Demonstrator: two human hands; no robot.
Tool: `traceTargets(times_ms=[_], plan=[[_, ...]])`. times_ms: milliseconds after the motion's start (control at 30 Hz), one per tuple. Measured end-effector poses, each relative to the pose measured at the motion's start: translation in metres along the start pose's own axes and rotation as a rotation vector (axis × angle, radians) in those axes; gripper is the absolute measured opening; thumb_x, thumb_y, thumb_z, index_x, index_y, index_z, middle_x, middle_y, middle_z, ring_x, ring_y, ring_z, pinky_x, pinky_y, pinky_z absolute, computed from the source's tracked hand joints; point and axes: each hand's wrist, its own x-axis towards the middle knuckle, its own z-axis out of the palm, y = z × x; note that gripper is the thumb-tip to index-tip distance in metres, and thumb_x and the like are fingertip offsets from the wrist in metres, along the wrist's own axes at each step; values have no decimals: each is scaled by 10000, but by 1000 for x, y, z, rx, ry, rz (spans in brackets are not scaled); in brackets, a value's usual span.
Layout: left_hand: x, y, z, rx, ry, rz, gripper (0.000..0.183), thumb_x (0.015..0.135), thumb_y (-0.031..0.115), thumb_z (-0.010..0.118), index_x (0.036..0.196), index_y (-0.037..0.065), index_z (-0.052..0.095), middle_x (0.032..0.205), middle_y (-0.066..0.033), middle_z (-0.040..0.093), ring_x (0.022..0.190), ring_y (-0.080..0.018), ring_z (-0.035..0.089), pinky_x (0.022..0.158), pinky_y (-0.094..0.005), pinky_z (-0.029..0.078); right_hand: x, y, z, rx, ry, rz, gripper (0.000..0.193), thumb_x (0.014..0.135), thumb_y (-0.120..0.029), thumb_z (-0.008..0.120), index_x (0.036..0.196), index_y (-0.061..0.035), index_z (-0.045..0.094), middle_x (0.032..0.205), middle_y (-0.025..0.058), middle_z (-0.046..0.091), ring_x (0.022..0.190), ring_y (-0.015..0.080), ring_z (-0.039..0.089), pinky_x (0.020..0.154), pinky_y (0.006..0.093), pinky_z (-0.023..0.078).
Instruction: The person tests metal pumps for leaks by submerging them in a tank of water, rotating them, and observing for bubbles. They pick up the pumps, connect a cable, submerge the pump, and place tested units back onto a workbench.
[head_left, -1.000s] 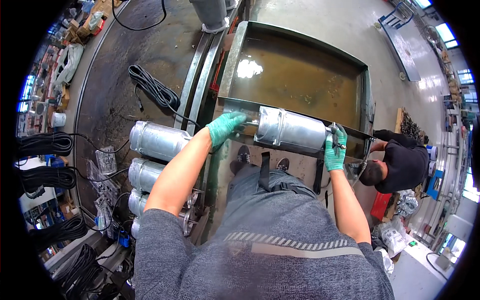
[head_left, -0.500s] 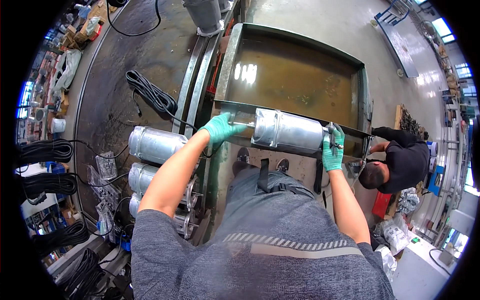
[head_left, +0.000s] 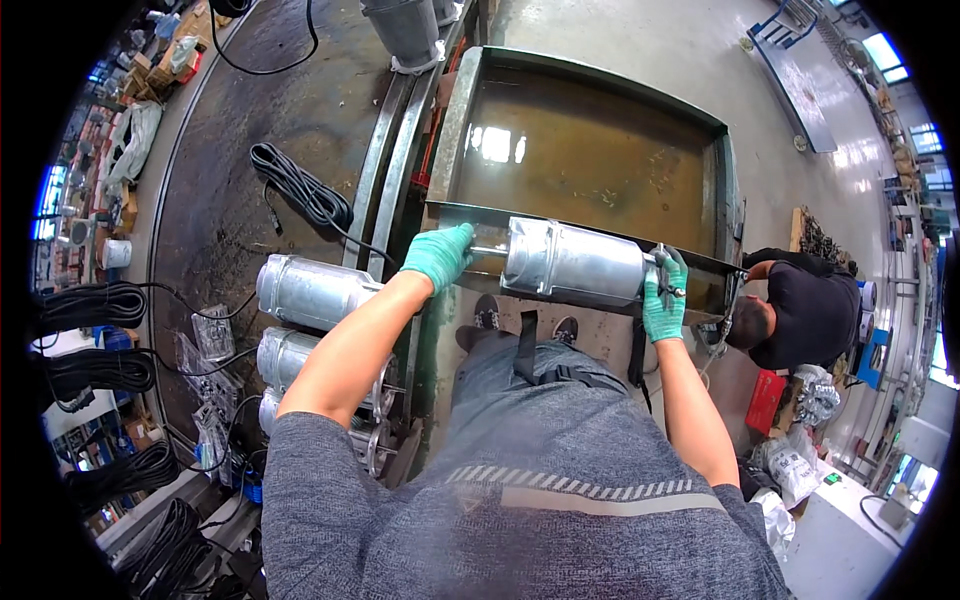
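Note:
A silver cylindrical motor (head_left: 575,262) lies level between my hands, over the near edge of a water-filled metal tank (head_left: 590,225). My left hand (head_left: 438,257), in a green glove, is closed around the end of the shaft (head_left: 488,250) on the motor's left side. My right hand (head_left: 664,300), gloved likewise, grips the motor's right end, where a small dark fitting pokes out between the fingers. Several similar motors (head_left: 310,290) lie on the workbench by my left forearm. A coiled black cable (head_left: 300,188) rests on the bench beyond them.
Metal rails (head_left: 392,160) run along the bench's right edge. More housings (head_left: 403,35) stand at its far end. Black cable coils (head_left: 95,305) hang at the left. A co-worker (head_left: 810,315) in black bends close by on the right, near a red box (head_left: 765,398).
My left hand has turned and closed more around the shaft end. The motor has stayed nearly in place. The co-worker has shifted slightly.

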Motion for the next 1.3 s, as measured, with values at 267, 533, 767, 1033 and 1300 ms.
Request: traceTargets(times_ms=[267,533,767,1033,1300], plan=[[19,4,-12,-968,-518,-700,696,971,732,508,1130,81,697,716,-29,620,517,-129,509,453,-287,403,3,-3,1,10,2,5,359,1013,-93,569,1369,-48,578,1478,169,445,1347,306,515,1164,391,415],[-9,-16,28,-988,-117,-130,346,941,224,758,1203,68,592,982,-4,599,924,-105,556,865,-277,502,1,-3,-1,11,-8,15,370,1012,-68,567,1382,-52,573,1489,159,427,1360,295,510,1169,379,414],[8,-20,-15,-598,-427,-44,633,954,368,729,1452,28,539,1271,-152,687,1143,-218,630,1030,-354,492,0,-1,-3,9,-30,26,392,1010,-56,568,1402,-58,552,1495,152,419,1361,290,508,1168,374,415],[-9,-12,12,-284,-113,-82,712,900,424,765,1439,18,539,1249,-246,683,1156,-411,652,983,-441,528,2,-8,-7,-20,-41,17,370,1018,-71,587,1386,-71,559,1490,155,427,1346,297,513,1159,368,418],[-7,0,12,-210,-27,-180,662,872,370,812,1398,68,547,1136,-200,727,1038,-388,690,888,-451,553,0,-7,-28,82,-150,-19,684,955,-68,666,1569,-74,364,1556,149,356,1416,306,441,1193,377,379]])
